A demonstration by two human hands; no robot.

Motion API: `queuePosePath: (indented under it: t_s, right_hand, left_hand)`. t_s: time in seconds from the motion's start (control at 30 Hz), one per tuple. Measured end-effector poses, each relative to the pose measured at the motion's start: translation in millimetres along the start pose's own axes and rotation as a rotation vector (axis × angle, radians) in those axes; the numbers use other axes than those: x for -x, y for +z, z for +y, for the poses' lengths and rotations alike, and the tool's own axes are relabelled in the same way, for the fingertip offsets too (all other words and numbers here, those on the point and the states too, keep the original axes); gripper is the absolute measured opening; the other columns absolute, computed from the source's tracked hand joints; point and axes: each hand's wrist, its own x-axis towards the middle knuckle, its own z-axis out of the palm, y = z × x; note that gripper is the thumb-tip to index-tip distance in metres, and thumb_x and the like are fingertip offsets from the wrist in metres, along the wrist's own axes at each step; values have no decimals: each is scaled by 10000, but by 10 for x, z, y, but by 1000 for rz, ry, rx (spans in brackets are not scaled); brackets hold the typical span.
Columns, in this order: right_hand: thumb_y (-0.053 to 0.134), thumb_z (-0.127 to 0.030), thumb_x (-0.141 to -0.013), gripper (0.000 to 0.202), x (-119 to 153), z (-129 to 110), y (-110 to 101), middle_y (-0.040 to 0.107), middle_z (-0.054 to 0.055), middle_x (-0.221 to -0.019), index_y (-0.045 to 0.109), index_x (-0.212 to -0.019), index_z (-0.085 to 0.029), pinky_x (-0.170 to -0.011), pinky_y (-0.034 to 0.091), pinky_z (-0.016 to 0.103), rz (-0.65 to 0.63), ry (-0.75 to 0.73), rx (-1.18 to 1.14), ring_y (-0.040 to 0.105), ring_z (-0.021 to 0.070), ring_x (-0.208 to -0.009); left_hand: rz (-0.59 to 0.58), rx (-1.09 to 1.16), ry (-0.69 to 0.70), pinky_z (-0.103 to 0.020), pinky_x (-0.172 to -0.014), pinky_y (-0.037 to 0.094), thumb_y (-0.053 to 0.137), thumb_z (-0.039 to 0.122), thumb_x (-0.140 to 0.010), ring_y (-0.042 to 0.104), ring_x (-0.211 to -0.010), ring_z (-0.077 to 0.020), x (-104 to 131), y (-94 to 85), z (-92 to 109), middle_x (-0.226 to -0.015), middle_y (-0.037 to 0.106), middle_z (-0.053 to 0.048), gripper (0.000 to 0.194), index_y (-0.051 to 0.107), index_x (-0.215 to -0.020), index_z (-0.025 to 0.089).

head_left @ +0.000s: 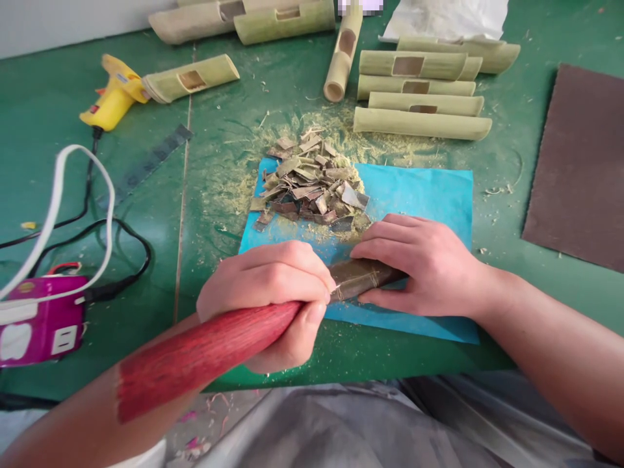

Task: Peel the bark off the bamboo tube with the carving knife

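My left hand [273, 292] is wrapped round the thick red wooden handle [205, 357] of a carving tool, which slants from the lower left toward the middle. The tool's tip is mostly hidden by my fingers, where they meet a dark bamboo piece [358, 276]. Pale scratched lines run across the bamboo's surface. From the right, my right hand [424, 266] grips its far end, fingers over the top and thumb below. Underneath lies a blue sheet [424, 188]. A heap of brown bamboo chips [312, 182] rests on the sheet's back left, just beyond both hands.
Cut bamboo tubes [419, 123] with square openings lie at the back. At left are a yellow glue gun [110, 97], a steel ruler [151, 159] and a purple power strip [43, 325] with cables. A brown board [580, 169] lies right on the green table [502, 279].
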Motion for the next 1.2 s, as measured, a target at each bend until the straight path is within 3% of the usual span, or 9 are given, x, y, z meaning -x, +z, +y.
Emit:
queuePosePath:
  t_s: [0.17, 0.37, 0.63, 0.8, 1.0, 1.2]
  right_hand:
    - [674, -398, -858, 260, -5, -2, 0, 726, 80, -979, 691, -973, -166, -670, 458, 322, -6, 10, -6, 627, 205, -829]
    - [679, -381, -856, 258, -10, -4, 2, 722, 84, -976, 690, -991, -161, -692, 474, 327, -17, 15, -14, 633, 211, -848]
    - [679, -386, -852, 257, -14, -7, -3, 723, 82, -969, 692, -975, -160, -672, 462, 327, -9, 9, -15, 626, 207, -823]
    - [665, -419, -868, 274, 3, 0, -1, 721, 82, -994, 683, -991, -174, -677, 453, 321, -6, -2, 7, 618, 202, -835]
    - [668, -417, -872, 281, -3, 0, -6, 722, 81, -991, 682, -1009, -173, -677, 456, 322, -7, -4, 12, 613, 200, -830]
    - [687, -400, -855, 282, -11, -11, -1, 721, 79, -973, 690, -995, -155, -663, 451, 327, -7, 4, 3, 616, 206, -818]
  left_hand:
    - [-46, -8, 33, -250, -664, 659, 663, 143, -833, 735, -755, -142, -5, 32, -40, -914, 747, -62, 120, 652, -937, 201]
    - [-65, 16, 15, -273, -678, 680, 706, 236, -862, 753, -797, -162, -7, 65, -49, -922, 766, -43, 145, 648, -996, 236]
    - [-41, 0, 4, -228, -718, 665, 726, 145, -812, 750, -795, -139, -14, 77, -24, -879, 762, -44, 163, 661, -954, 193]
    - [-19, -12, -23, -240, -588, 635, 641, 48, -765, 712, -653, -128, -13, 45, 52, -743, 719, -15, 194, 629, -881, 203]
    - [39, -12, -4, -240, -540, 618, 602, 79, -797, 684, -609, -118, 29, 9, 27, -715, 692, 6, 154, 611, -859, 219]
    - [-8, -22, 0, -236, -666, 661, 674, 180, -848, 738, -766, -133, 19, 40, -18, -853, 743, -36, 105, 645, -948, 193]
